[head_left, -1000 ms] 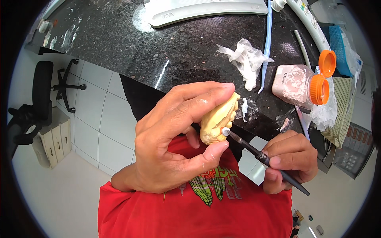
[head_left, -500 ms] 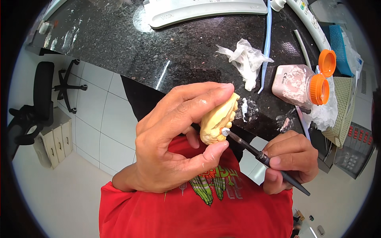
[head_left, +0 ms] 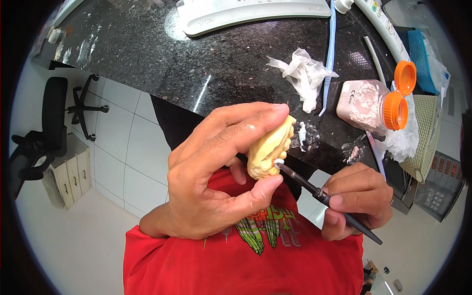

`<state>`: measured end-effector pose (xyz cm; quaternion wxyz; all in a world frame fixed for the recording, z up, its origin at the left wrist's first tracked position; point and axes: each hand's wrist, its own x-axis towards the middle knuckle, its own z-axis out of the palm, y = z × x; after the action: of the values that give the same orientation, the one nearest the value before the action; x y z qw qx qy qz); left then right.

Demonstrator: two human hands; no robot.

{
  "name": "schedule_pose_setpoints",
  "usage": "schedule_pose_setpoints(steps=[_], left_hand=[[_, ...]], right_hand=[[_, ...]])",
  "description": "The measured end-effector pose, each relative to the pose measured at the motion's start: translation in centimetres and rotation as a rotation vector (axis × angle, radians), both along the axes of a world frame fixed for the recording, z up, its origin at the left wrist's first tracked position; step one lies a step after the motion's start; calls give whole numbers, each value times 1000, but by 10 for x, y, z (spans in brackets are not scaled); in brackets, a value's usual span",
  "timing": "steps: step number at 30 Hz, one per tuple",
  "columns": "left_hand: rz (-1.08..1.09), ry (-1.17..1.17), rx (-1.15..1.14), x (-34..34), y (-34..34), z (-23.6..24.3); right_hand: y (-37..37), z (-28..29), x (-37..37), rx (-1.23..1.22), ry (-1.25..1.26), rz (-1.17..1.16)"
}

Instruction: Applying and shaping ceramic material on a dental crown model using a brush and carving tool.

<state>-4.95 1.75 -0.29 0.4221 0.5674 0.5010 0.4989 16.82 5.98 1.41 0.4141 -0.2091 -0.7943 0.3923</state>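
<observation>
A yellow plaster dental model [head_left: 265,148] with a row of teeth along its right side is gripped by my left hand [head_left: 211,172], thumb below and fingers above. White material [head_left: 279,162] covers one tooth near the model's lower end, with a bit of orange-red beside it. Between the thumb and fingers of my right hand [head_left: 358,200] is a dark slim brush [head_left: 322,195]. Its tip touches the white material. The fingertips of my left hand behind the model are partly hidden.
On the black speckled counter [head_left: 142,54] lie crumpled white plastic [head_left: 304,76], a white smear [head_left: 302,135] and a light-blue stick [head_left: 330,54]. An open jar of pink powder [head_left: 361,104] with an orange cap lies at the right. A long grey case [head_left: 255,14] rests at the back.
My right hand and the brush have shifted slightly left, the tip now a little lower on the white-covered tooth. My left hand and the model have barely moved.
</observation>
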Motion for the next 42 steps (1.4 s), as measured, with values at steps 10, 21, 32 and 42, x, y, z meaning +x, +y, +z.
schedule_pose_setpoints(steps=[10,21,32,42], left_hand=[[5,10,3,1,-4,0],[29,-127,-4,3,0,4],[-53,-219,-88,3,1,9],[-31,-194,-94,-2,-5,4]], right_hand=[[-2,1,1,0,-6,8],[-7,27,32,60,215,-298],[145,165,116,270,-376,-981],[243,111,64,270,-818,-906]])
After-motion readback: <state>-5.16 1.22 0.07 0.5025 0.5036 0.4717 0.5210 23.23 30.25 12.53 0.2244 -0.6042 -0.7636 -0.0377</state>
